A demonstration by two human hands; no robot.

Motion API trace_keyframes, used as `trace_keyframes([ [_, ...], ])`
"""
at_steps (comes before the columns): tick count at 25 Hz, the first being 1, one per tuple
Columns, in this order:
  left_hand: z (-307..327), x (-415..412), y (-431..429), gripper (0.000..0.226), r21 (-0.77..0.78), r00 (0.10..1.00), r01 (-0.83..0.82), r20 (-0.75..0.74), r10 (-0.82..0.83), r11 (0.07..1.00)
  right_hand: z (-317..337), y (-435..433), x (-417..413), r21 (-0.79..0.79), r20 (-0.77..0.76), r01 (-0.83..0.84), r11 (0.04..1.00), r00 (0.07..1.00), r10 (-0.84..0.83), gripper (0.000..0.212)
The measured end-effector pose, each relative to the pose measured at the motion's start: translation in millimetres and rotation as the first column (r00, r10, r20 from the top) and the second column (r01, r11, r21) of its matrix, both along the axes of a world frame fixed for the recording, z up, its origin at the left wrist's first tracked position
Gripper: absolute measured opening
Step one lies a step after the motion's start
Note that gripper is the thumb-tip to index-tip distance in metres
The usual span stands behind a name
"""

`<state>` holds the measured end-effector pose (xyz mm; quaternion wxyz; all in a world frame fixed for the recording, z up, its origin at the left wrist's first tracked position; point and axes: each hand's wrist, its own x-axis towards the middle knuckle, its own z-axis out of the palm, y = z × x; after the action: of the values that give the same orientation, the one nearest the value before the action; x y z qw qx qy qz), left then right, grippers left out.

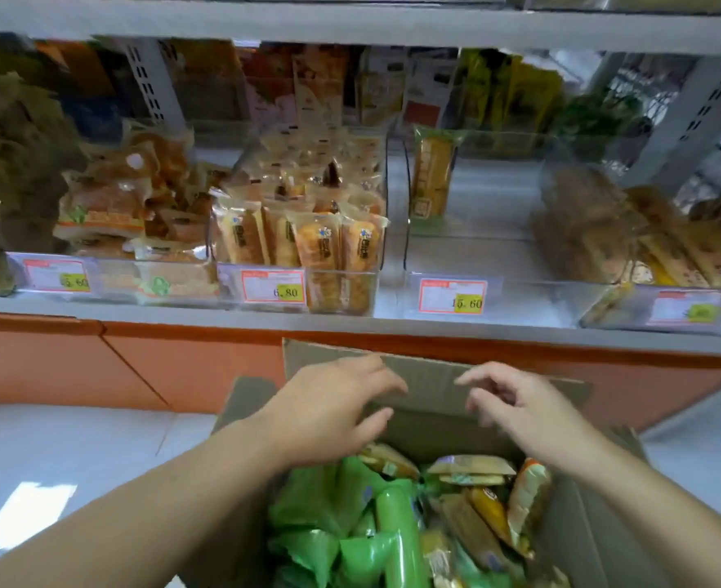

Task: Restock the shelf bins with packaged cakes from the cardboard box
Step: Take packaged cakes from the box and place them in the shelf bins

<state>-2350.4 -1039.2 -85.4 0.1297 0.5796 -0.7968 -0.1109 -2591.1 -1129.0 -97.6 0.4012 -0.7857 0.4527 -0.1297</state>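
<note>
An open cardboard box [430, 375] stands below the shelf, filled with several green-wrapped cakes [397, 532] and yellow and orange packaged cakes [490, 511]. My left hand [329, 413] and my right hand [524, 409] hover above the far part of the box with fingers spread, holding nothing. On the shelf, a clear bin [452, 256] priced 15.60 holds one upright green-and-yellow cake [430, 176]. The bin to its left [350, 290] is packed with orange cakes.
Further clear bins of packaged bread stand at the left [108, 214] and right [655, 248]. The grey shelf edge [350, 320] runs across above an orange base panel [180, 367]. Another shelf board [350, 23] hangs overhead. Pale floor tiles [74, 460] lie at the left.
</note>
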Motion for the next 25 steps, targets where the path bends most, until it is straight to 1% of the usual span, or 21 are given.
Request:
trace_keyframes([
  [1,-22,-12,0,0.037,0.147,0.999,0.028,0.031,-0.033,0.989,-22,-4,-16,0.054,-0.220,-0.074,0.996,0.972,0.084,0.024],
  [2,-43,-23,-2,0.042,0.279,0.998,0.023,0.050,-0.039,0.960,-42,-8,-28,0.129,-0.392,-0.120,0.984,0.906,0.162,0.023],
  [3,-66,-32,-6,0.046,0.390,0.997,-0.007,0.071,-0.022,0.921,-61,-12,-36,0.195,-0.513,-0.134,0.972,0.830,0.218,0.028],
  [4,-85,-40,-11,0.050,0.468,0.996,-0.043,0.088,0.002,0.883,-75,-14,-40,0.236,-0.588,-0.131,0.963,0.770,0.249,0.035],
  [5,-104,-48,-16,0.054,0.530,0.995,-0.072,0.097,0.024,0.845,-87,-15,-41,0.256,-0.631,-0.115,0.960,0.732,0.256,0.041],
  [7,-133,-63,-22,0.058,0.615,0.992,-0.112,0.109,0.056,0.781,-106,-10,-36,0.240,-0.673,-0.106,0.965,0.698,0.244,0.046],
  [9,-156,-79,-20,0.060,0.674,0.989,-0.144,0.122,0.083,0.725,-125,1,-28,0.250,-0.712,-0.159,0.955,0.638,0.293,0.048],
  [11,-178,-92,-12,0.059,0.717,0.986,-0.165,0.131,0.102,0.677,-137,16,-17,0.344,-0.751,-0.179,0.922,0.537,0.384,0.053],
  [12,-186,-97,-7,0.059,0.727,0.985,-0.170,0.138,0.101,0.665,-140,22,-11,0.367,-0.762,-0.172,0.914,0.508,0.402,0.056],
  [14,-198,-101,0,0.059,0.725,0.983,-0.177,0.161,0.086,0.666,-147,27,3,0.361,-0.767,-0.154,0.920,0.511,0.387,0.052],
  [15,-202,-101,3,0.059,0.718,0.983,-0.178,0.165,0.084,0.673,-153,29,9,0.355,-0.760,-0.125,0.926,0.538,0.364,0.052],
  [17,-205,-98,8,0.060,0.699,0.983,-0.184,0.138,0.123,0.691,-163,35,16,0.362,-0.743,-0.044,0.931,0.590,0.317,0.061],
  [19,-207,-94,14,0.061,0.692,0.982,-0.187,0.105,0.160,0.697,-165,40,15,0.391,-0.739,-0.020,0.920,0.590,0.326,0.070],
  [20,-209,-93,17,0.062,0.688,0.982,-0.186,0.096,0.166,0.702,-163,41,13,0.415,-0.745,-0.041,0.909,0.558,0.365,0.073],
  [21,-211,-93,20,0.062,0.679,0.981,-0.184,0.087,0.172,0.710,-159,42,11,0.438,-0.758,-0.077,0.896,0.504,0.414,0.073],
  [23,-211,-93,23,0.062,0.663,0.979,-0.186,0.067,0.190,0.725,-150,42,17,0.445,-0.790,-0.141,0.884,0.403,0.462,0.060],
  [25,-211,-88,24,0.059,0.655,0.975,-0.198,0.055,0.215,0.730,-150,43,35,0.450,-0.790,-0.212,0.868,0.358,0.497,0.043],
])
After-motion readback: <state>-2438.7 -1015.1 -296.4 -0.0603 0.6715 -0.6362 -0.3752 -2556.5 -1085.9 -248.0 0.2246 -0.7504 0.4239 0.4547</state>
